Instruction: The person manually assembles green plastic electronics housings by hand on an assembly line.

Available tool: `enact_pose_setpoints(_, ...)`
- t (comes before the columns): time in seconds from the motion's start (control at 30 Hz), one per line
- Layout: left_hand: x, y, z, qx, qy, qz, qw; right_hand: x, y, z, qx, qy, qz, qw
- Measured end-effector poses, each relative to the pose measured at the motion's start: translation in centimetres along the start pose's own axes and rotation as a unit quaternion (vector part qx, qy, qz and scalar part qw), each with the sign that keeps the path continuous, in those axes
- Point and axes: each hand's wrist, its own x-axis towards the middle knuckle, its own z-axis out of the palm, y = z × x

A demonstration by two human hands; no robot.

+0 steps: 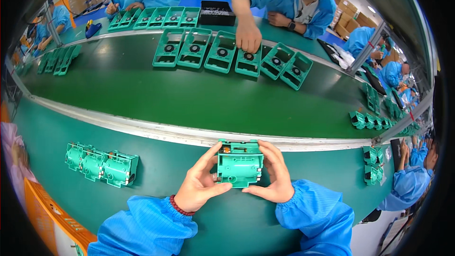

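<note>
Between my two hands is a green plastic housing (240,166) with a rounded, barrel-like middle and some copper-coloured and dark parts along its top edge. My left hand (198,185) grips its left side, thumb along the lower edge. On the right side my right hand (275,175) holds it the same way, fingers curled behind. The finger ends at the back are hidden by the part. To the left, a row of similar green housings (116,169) lies on the green work table (166,161).
Beyond a pale rail (156,135) runs a green conveyor belt (142,95) carrying green frames with round black parts (221,53). A co-worker's hand (249,35) touches one frame. More housings (373,166) lie at the right. An orange chair (52,213) stands lower left; a black bin (217,14) is across.
</note>
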Motion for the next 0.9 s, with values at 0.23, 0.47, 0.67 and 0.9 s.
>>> enact_pose_setpoints(0.23, 0.2, 0.3, -0.5, 0.002, -0.005, -0.014, 1.0, -0.3, -0.4, 0.0, 0.042, 0.016, -0.007, 0.999)
enact_pose_setpoints(0.47, 0.1, 0.3, 0.0, -0.021, 0.013, -0.025, 0.999, 0.0, -1.1, -0.1, 0.169, 0.026, 0.009, 0.985)
enact_pose_setpoints(0.67, 0.2, 0.2, 0.2, -0.026, -0.001, -0.028, 0.999, -0.5, -0.7, -0.6, 0.534, 0.006, 0.236, 0.812)
enact_pose_setpoints(0.9, 0.2, -0.2, 0.3, -0.013, -0.034, -0.015, 0.999, -0.5, -0.8, -0.8, 0.589, -0.004, 0.268, 0.762)
